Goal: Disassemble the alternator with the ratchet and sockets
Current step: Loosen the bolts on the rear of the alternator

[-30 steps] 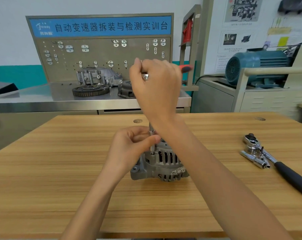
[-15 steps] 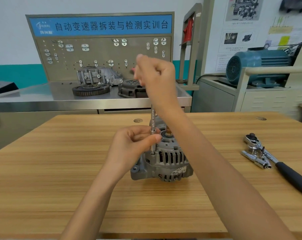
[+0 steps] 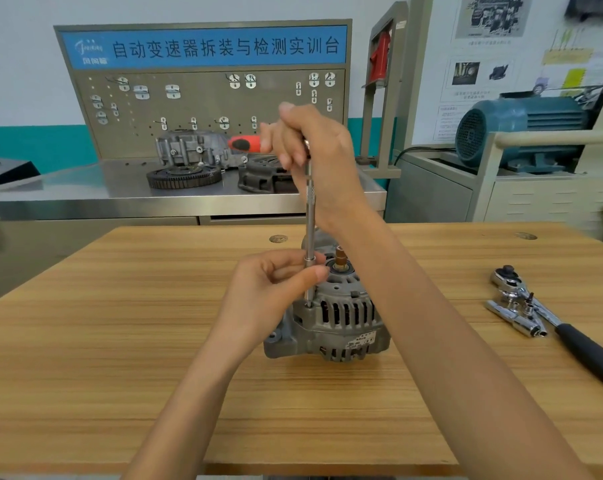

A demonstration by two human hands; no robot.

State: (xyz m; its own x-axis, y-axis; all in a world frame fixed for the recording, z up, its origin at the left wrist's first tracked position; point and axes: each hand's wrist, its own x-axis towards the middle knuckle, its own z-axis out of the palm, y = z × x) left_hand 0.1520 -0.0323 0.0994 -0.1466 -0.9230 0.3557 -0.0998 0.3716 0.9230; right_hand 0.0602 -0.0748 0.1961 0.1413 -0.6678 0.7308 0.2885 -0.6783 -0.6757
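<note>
Right hand (image 3: 314, 150) curls its grip around the red-and-black handle (image 3: 244, 144) of a ratchet held high over the work, the handle pointing to the person's left; a long steel extension bar (image 3: 310, 216) runs straight down from that hand. Left hand (image 3: 276, 289) pinches the lower end of the bar between thumb and curled fingers, just above the point where the bar's tip meets the upper edge of the alternator (image 3: 331, 323). Alternator housing, grey cast metal with vertical cooling slots, stands on the wooden counter (image 3: 120, 341) near its middle, shaft end up, with a brass-coloured shaft stub (image 3: 340, 259) projecting from the top just right of the bar. At the right of the counter, well apart from the alternator, lie a second ratchet with a black handle (image 3: 584, 351) and, touching it, loose chrome sockets (image 3: 521, 320). Behind the counter stands a steel bench (image 3: 68, 192) carrying a toothed ring gear (image 3: 184, 176) and cast housing parts, backed by a pegboard panel with a blue header (image 3: 203, 46) in Chinese characters. A teal electric motor (image 3: 521, 129) sits on a cabinet at the far right.
</note>
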